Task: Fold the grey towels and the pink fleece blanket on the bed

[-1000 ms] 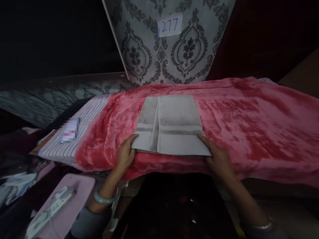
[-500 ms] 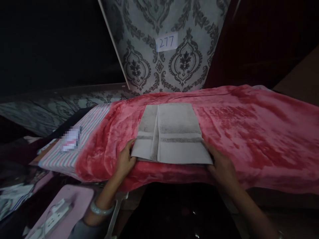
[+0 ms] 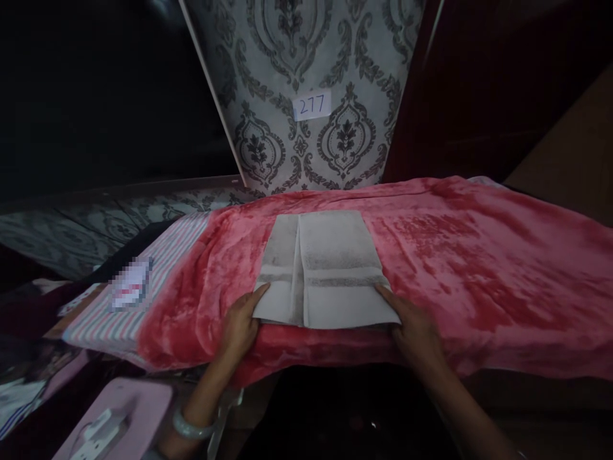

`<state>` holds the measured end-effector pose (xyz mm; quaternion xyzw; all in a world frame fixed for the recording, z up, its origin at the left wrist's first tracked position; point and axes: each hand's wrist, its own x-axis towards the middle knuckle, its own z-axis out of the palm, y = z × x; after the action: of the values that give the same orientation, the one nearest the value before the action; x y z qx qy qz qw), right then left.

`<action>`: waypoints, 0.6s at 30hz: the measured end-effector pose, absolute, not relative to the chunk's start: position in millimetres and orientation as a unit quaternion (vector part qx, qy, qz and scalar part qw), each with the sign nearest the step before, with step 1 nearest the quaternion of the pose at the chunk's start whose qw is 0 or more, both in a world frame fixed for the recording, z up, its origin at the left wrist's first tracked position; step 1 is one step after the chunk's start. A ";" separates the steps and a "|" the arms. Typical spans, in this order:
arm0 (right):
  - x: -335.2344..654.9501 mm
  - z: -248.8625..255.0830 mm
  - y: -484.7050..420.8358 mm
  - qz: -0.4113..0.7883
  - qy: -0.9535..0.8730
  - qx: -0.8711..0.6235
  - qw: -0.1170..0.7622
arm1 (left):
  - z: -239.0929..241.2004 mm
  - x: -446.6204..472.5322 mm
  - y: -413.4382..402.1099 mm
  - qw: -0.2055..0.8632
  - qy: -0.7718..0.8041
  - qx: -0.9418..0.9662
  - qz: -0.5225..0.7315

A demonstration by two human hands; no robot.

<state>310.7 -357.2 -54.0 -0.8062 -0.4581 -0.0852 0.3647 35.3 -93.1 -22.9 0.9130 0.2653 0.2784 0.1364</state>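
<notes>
A light grey towel (image 3: 342, 246), folded, with a darker band across its near part and a fold line running front to back, lies on a red plush blanket (image 3: 440, 268). My left hand (image 3: 242, 322) grips its near left corner, thumb on top and fingers underneath. At the near right corner my right hand (image 3: 414, 329) holds the towel the same way. The near edge is slightly raised between both hands. The fingers below the towel are mostly hidden.
Left of the blanket is a striped cloth (image 3: 100, 319) bearing a small blurred item (image 3: 130, 285). A pink stool (image 3: 148, 396) with a white power strip (image 3: 103, 434) stands at lower left. Behind are a dark screen (image 3: 110, 96) and a patterned wall (image 3: 268, 121) with a paper marked 277 (image 3: 312, 105).
The whole view has shifted, so the scene sits a little lower. My thumbs now reach further inward over the towel's near corners. The towel stays folded in both hands.
</notes>
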 end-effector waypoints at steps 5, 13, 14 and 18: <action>312.6 -56.5 -357.9 -0.069 -0.476 -0.796 0.367 | -20.6 32.5 -89.3 0.138 0.251 0.922 0.261; 315.6 -62.3 -353.4 -0.052 -0.463 -0.810 0.355 | -30.6 28.0 -74.5 0.122 0.235 0.921 0.286; 315.0 -62.7 -352.6 -0.052 -0.463 -0.809 0.359 | -31.5 27.2 -73.3 0.119 0.230 0.921 0.292; 313.1 -62.2 -352.0 -0.046 -0.464 -0.797 0.385 | -34.2 25.7 -70.1 0.143 0.232 0.914 0.300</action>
<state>313.1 -352.0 -62.2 -0.7967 -0.4638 -0.0459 0.3847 25.7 -70.1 -34.2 0.9142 0.2322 0.2998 0.1430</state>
